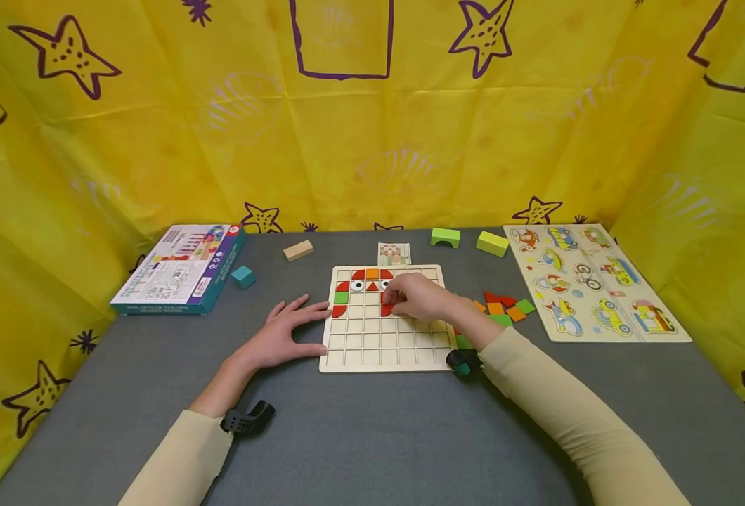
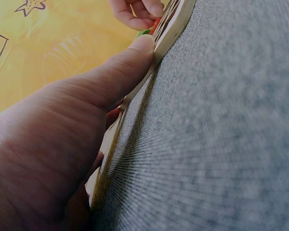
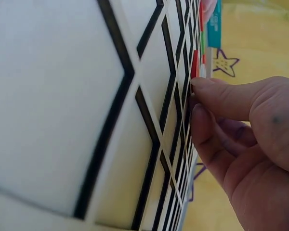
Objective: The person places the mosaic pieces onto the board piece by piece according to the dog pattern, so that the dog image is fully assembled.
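A wooden grid board lies on the grey table, with red, orange and green tiles and two eye tiles in its top rows. My right hand pinches a red tile and holds it on the board's middle squares. In the right wrist view the fingertips press that red tile against the grid. My left hand rests flat on the table, fingers straight, touching the board's left edge. In the left wrist view the thumb lies along the board edge.
Loose coloured tiles lie right of the board. A vehicle peg puzzle sits far right, a game box far left. A teal block, a wooden block, two green blocks and a pattern card lie behind.
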Demonstrator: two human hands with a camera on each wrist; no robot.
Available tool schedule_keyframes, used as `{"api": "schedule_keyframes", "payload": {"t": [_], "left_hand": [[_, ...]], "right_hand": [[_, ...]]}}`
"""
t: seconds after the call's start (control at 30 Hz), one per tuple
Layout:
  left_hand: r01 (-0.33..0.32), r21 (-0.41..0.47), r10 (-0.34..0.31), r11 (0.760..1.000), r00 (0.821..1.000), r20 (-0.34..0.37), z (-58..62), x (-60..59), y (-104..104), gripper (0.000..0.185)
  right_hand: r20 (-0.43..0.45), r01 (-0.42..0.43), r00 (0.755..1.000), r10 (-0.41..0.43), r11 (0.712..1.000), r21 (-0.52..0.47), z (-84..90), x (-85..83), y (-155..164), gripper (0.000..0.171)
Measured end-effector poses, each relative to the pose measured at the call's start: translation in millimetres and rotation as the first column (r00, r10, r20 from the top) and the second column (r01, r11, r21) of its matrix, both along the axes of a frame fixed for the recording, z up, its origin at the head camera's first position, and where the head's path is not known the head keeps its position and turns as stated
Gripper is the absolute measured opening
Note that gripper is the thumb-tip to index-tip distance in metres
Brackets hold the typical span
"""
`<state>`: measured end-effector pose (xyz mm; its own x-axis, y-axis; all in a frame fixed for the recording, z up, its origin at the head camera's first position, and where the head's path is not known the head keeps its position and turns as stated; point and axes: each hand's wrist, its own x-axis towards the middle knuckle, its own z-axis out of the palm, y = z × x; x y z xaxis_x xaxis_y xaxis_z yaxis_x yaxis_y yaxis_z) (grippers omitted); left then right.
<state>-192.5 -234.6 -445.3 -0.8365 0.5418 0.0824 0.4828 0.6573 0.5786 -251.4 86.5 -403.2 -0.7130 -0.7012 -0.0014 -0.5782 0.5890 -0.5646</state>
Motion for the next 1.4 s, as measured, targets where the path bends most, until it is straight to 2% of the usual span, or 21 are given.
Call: {"api": "schedule_keyframes", "payload": {"t": [0.37, 0.53, 0.73, 1.07, 1.4], "left_hand": [[0.004, -0.005, -0.004, 1.000, 1.000, -0.006, -0.7, -0.9, 1.6, 0.072], [0.008, -0.004, -0.008, 1.000, 1.000, -0.008, -0.8, -1.0, 2.3, 0.072], [0.008, -0.003, -0.008, 1.000, 1.000, -0.011, 0.7, -0.7, 2.3, 0.072], [0.008, -0.002, -0.008, 1.000, 1.000, -0.011, 0.2, -1.3, -0.3, 0.071], [0.015, 0.005, -0.015, 1.000, 1.000, -0.016, -0.3, -0.9, 1.0, 0.071]], "right_hand": [[0.016, 0.013, 1.000, -0.012, 0.999, -0.033, 0.6, -0.2, 4.7, 0.015], [0.067, 0.046, 0.997, -0.042, 0.997, -0.067, 1.5, -1.4, 20.7, 0.016], [0.118, 0.109, 0.988, -0.099, 0.991, -0.078, 6.4, -0.8, 48.6, 0.023], [0.110, 0.192, 0.976, -0.186, 0.980, -0.055, 15.2, -5.2, 110.1, 0.030], [0.116, 0.322, 0.940, -0.320, 0.947, -0.006, 9.6, -5.5, 164.0, 0.028]]}}
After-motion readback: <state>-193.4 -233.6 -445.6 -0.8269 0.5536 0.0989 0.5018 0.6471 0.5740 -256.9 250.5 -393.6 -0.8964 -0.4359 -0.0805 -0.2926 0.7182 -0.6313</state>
